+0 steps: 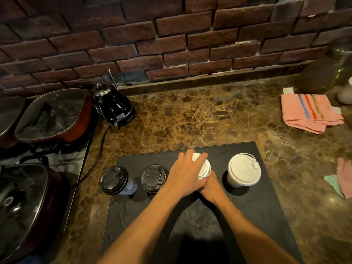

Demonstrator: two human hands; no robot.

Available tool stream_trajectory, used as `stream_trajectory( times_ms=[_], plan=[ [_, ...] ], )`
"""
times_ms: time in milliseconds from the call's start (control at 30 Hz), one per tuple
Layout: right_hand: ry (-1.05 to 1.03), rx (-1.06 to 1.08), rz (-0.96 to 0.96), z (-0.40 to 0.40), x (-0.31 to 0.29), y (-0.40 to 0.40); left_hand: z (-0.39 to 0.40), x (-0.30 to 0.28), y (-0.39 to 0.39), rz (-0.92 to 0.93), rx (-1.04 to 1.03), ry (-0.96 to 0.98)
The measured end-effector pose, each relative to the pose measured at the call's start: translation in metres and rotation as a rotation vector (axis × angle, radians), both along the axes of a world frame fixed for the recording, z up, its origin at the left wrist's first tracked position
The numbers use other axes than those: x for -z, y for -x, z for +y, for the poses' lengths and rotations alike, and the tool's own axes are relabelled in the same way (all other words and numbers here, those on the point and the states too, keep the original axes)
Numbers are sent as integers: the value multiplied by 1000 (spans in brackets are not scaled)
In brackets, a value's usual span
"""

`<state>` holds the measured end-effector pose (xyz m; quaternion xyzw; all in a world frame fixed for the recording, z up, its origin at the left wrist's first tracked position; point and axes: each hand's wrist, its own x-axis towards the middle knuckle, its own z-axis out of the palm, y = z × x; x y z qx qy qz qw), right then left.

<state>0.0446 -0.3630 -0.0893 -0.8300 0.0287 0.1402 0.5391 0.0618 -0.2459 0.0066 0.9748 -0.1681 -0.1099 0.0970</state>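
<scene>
Several lidded paper cups stand in a row on a black mat (257, 206). Two on the left carry black lids (114, 180) (154, 178). A white-lidded cup (244, 170) stands at the right. Between them is a third white cup (204, 169), mostly covered by my hands. My left hand (187, 172) lies over its white lid with fingers curled round the rim. My right hand (212, 188) grips the cup's side from below and to the right. The cup's body is largely hidden.
A black kettle (114, 105) with a cord stands at the back left, next to glass-lidded pans (51, 115) on a stove. A pink striped towel (308, 113) lies at the right, small cloths (342, 180) at the right edge. A brick wall backs the marble counter (190, 115).
</scene>
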Motion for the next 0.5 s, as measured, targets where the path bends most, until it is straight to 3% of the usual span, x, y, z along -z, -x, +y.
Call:
stream_trajectory(
  times_ms=[167,367,500],
  plan=[
    [-188,-30,-68,-4,-37,13,-2,-46,2,-41,-81,96],
    [-435,60,-187,-15,-116,40,39,-122,17,71,-253,659],
    [-547,112,-211,-11,-161,51,56,-153,38,140,-304,904]
  ],
)
